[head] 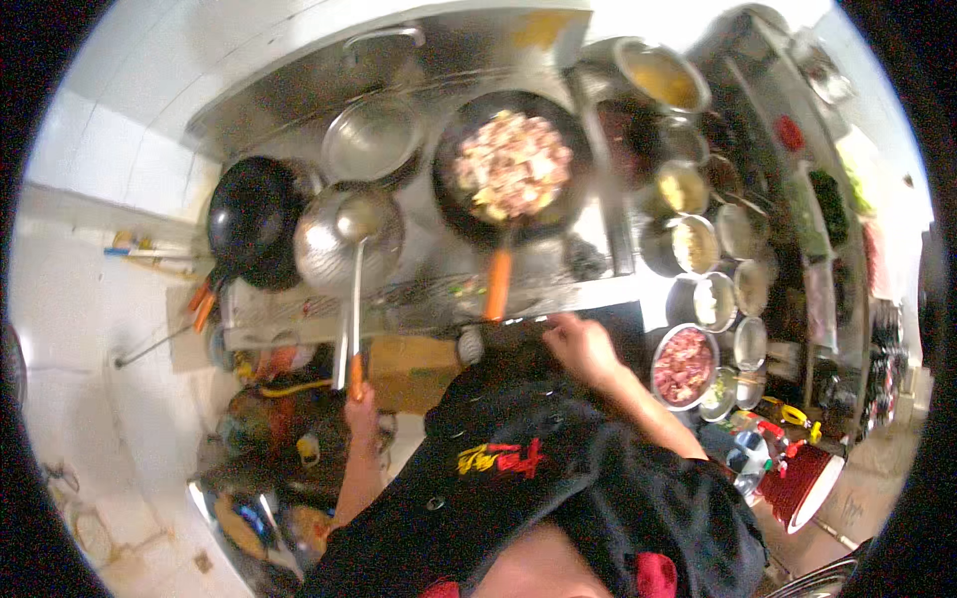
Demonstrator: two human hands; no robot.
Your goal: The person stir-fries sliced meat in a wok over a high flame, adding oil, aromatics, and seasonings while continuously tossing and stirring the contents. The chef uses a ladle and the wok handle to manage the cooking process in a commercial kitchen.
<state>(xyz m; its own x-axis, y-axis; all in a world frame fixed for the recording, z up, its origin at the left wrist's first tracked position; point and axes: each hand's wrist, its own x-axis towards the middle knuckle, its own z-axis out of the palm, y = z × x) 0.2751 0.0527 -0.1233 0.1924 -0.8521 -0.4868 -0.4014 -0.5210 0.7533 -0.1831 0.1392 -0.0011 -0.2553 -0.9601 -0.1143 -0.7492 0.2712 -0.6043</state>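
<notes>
My left hand (362,415) grips the orange handle of a long metal ladle (357,299). The ladle's bowl is over a round, dull metal vessel (321,247) on the stove. Near the front edge of the stove is my right hand (587,350), its fingers curled; blur hides whether they hold anything. Beyond it, a black wok (445,198) with an orange handle (497,288) stands on the stove. Pale pink, chopped meat (516,168) is heaped in the wok. Neither hand touches that handle.
Black pans (250,217) with orange handles sit at the left, near a metal basin (374,138). Several metal bowls of ingredients line the right side, including a bowl of raw red meat (684,366) close to my right forearm. A dark red bucket (800,486) stands lower right.
</notes>
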